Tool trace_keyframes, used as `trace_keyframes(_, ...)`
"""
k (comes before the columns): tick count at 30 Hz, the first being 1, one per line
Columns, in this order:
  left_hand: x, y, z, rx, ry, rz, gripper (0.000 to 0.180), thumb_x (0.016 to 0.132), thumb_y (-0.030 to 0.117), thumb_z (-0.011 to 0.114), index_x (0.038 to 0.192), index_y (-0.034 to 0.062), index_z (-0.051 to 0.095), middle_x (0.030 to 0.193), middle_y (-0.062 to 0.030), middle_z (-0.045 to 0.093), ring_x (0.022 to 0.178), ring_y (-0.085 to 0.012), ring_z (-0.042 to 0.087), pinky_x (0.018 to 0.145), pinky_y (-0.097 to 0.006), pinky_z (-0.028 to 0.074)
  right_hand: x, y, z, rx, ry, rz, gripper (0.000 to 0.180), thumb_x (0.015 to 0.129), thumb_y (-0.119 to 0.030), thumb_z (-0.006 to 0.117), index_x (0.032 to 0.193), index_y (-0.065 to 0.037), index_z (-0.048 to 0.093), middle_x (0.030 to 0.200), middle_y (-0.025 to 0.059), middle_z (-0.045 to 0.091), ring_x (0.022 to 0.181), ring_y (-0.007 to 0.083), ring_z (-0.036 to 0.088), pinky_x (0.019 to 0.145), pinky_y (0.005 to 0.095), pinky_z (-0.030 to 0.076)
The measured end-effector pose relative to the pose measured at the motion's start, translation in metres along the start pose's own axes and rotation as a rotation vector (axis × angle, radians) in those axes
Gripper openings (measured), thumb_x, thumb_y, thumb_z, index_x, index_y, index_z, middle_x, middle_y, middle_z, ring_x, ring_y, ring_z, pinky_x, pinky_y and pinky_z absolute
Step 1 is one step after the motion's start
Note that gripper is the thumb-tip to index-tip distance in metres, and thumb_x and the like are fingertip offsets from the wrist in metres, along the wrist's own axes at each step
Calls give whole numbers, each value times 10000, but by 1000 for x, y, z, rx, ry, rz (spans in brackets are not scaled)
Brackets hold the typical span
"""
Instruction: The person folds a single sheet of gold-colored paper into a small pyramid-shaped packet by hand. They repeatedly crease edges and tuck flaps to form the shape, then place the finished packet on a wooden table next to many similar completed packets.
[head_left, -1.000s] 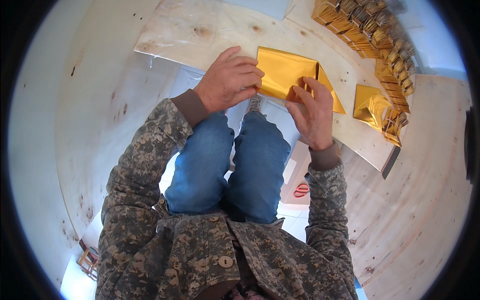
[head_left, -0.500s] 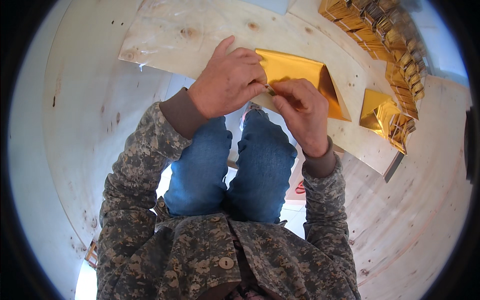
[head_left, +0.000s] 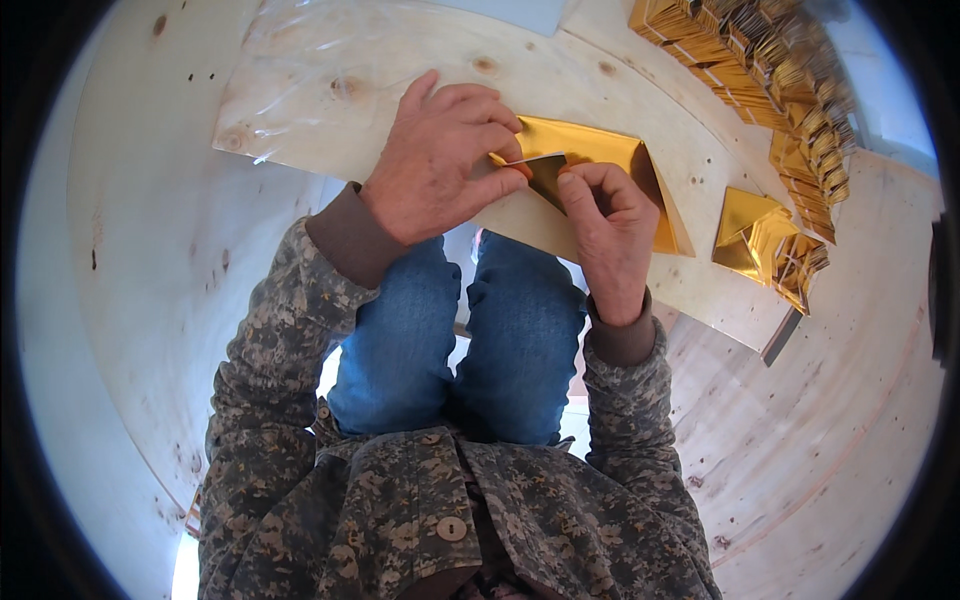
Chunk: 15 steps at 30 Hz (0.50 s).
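Gold foil sheet (head_left: 610,165), shiny and partly folded, lies on the wooden board (head_left: 400,90) just above the middle of the frame, and both hands pinch it at its near left corner. The left hand (head_left: 440,165) has its fingers curled together, thumb and fingertips pressed onto the foil's folded flap. The right hand (head_left: 605,225) (coming up from the lower right) closes thumb and forefinger on the same flap from below, the other fingers tucked in; the two hands touch at the fold.

Under the hands, blue jeans (head_left: 460,340) cover the knees, and camouflage jacket sleeves with brown cuffs run down to the lower edge.

A clear plastic sheet (head_left: 310,70) covers the upper left part of the board. To the right of the sheet, a small pile of folded gold pieces (head_left: 765,240) sits near the board's edge. Along the upper right, a long row of stacked gold folded pieces (head_left: 760,60) curves toward the rim.
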<state>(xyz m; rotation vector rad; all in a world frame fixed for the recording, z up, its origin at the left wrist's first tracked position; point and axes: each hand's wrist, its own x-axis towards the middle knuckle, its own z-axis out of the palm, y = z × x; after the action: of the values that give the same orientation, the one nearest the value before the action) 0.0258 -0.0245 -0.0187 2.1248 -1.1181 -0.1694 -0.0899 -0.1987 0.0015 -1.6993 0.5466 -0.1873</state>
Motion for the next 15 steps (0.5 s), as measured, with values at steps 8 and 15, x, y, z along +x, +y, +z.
trace_keyframes(8, 4, 5, 0, -31, 11, -80, 134, 820, 219, 814, 891, 139, 733, 1172, -13, 688, 1335, -276, 516, 1206, -581, 144, 3, -4, -2, 10, 24, 46, 92, 952, -55, 697, 965, 36, 693, 811, -30, 654, 721, 14, 540, 663, 186, 470)
trace_keyframes(15, 6, 7, 1, -30, -4, -112, 127, 828, 221, 814, 884, 134, 739, 1165, -8, 676, 1337, -288, 508, 1202, -590, 127, 0, -7, -4, 116, -9, 73, 98, 929, -25, 716, 1000, 41, 707, 832, -23, 666, 741, 15, 561, 672, 183, 474)
